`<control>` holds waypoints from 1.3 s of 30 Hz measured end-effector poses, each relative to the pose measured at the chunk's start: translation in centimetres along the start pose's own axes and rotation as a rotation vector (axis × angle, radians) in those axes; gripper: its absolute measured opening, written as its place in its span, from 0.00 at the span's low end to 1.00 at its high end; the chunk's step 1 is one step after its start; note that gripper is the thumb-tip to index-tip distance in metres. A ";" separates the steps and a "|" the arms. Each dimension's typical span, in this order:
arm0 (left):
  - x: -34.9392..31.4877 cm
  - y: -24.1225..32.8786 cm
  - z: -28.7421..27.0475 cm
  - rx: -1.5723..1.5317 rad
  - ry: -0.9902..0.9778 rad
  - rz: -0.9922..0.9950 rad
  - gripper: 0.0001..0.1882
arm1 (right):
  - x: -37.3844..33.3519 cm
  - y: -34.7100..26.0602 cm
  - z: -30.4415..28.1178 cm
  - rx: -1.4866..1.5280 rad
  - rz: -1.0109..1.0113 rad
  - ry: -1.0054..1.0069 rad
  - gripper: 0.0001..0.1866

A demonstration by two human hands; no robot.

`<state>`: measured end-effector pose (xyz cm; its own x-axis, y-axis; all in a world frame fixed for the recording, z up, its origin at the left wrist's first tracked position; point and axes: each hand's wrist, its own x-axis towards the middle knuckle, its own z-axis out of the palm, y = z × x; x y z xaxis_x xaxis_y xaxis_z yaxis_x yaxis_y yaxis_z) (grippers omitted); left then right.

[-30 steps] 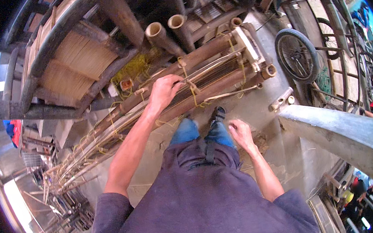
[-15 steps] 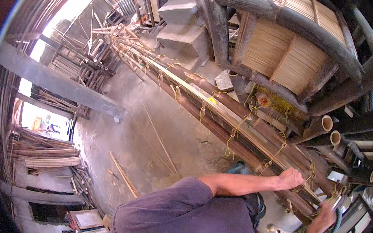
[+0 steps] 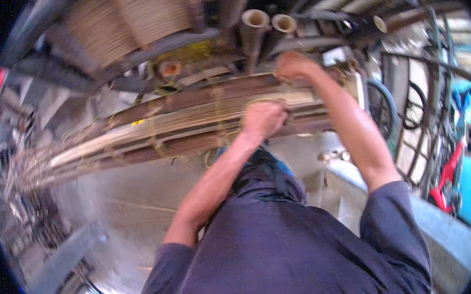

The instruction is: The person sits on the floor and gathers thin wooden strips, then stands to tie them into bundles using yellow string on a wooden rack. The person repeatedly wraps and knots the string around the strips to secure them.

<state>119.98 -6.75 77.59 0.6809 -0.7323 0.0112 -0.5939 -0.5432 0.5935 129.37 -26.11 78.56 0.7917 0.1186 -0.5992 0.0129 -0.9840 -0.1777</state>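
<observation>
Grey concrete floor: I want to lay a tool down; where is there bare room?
Widest is the grey concrete floor between the long brown bamboo frame and the person's bare left forearm, though blur may hide thin strips. Crowded: the frame's right part, with the bare left hand and bare right hand over it.

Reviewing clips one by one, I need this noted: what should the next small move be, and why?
Perhaps bring the right hand in toward the left hand: the right is out by the far pole, while the left is over the light strips. Blur hides what either holds.
</observation>
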 end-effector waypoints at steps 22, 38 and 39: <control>10.1 5.5 -9.8 -0.886 -0.039 -0.124 0.11 | -12.7 -11.7 19.1 0.597 -0.303 0.608 0.14; 18.7 -2.7 -0.9 -0.023 -0.017 0.100 0.17 | -35.1 10.4 40.4 1.702 1.024 0.709 0.27; 17.6 0.5 -1.3 -0.100 -0.012 0.147 0.17 | -36.3 11.1 42.8 1.001 1.175 0.184 0.27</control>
<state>132.23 -19.35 79.13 0.5841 -0.8061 0.0948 -0.6410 -0.3865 0.6631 74.66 -35.68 64.91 0.1263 -0.7195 -0.6830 -0.9856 -0.0130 -0.1685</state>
